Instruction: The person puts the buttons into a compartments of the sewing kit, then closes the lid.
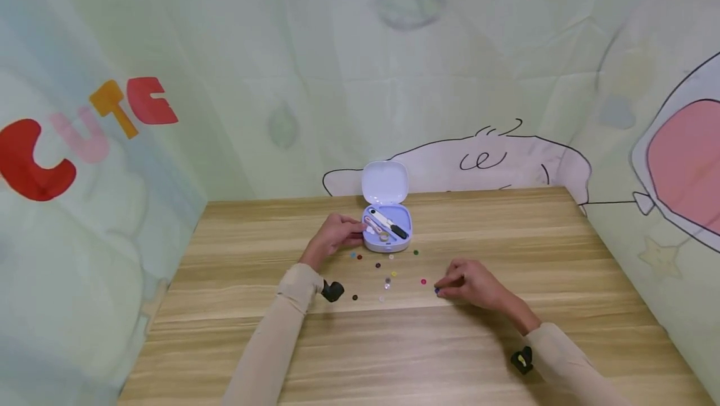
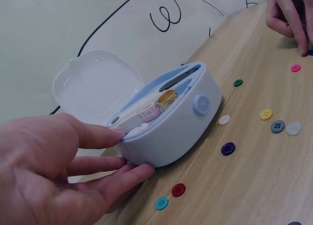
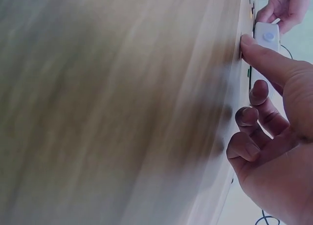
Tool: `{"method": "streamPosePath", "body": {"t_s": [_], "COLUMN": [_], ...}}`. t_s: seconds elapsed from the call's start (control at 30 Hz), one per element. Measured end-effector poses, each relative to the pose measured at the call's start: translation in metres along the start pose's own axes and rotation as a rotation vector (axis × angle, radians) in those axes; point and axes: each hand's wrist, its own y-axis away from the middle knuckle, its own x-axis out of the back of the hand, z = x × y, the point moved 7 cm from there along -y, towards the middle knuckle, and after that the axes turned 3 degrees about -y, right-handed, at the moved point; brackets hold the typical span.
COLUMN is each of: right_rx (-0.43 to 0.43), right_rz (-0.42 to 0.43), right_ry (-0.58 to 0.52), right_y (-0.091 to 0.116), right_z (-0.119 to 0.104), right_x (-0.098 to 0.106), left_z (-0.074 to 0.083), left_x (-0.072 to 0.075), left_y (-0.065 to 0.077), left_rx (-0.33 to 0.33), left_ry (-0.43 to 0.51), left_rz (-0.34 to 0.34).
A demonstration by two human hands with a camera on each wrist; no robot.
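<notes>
A small white-and-blue sewing box [image 1: 387,246] stands at the back of the table with its lid [image 1: 385,182] raised. Inside lie a black-handled tool [image 1: 398,231], a rolled tape measure [image 2: 148,111] and a gold thimble-like ring [image 2: 167,99]. My left hand [image 1: 337,232] grips the box's left side, thumb on the rim and fingers low against the wall. To the right, my right hand [image 1: 472,282] pinches a dark blue button [image 1: 437,291] at the tabletop between thumb and index finger. The right wrist view hides that button; the other fingers there are curled.
Several loose buttons are scattered before the box, among them a pink button [image 1: 424,281], a green button [image 1: 415,252], a yellow button [image 2: 266,114], a red button [image 2: 178,190] and a black button [image 1: 355,297]. A printed curtain [image 1: 253,112] hangs behind the wooden table [image 1: 236,256].
</notes>
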Motion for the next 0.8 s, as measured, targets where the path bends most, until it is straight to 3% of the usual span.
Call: {"method": "streamPosePath", "body": {"t_s": [0.27,0.63,0.8], "right_rx": [0.022,-0.092,-0.08], "right_rz": [-0.021,-0.144,-0.178], "right_ry": [0.014,-0.002,-0.001], "right_y": [-0.004,-0.009,-0.012], "right_z": [-0.001,-0.003,-0.008], "right_x": [-0.003,-0.008,-0.01], "left_z": [0.001,0.0,-0.001], "left_x": [-0.001,-0.002,-0.001], "left_y": [0.0,0.0,-0.001], "left_rx": [-0.001,-0.001,0.015], "left_ry": [0.008,0.01,0.012], "left_rz": [-0.006,-0.002,-0.004]}}
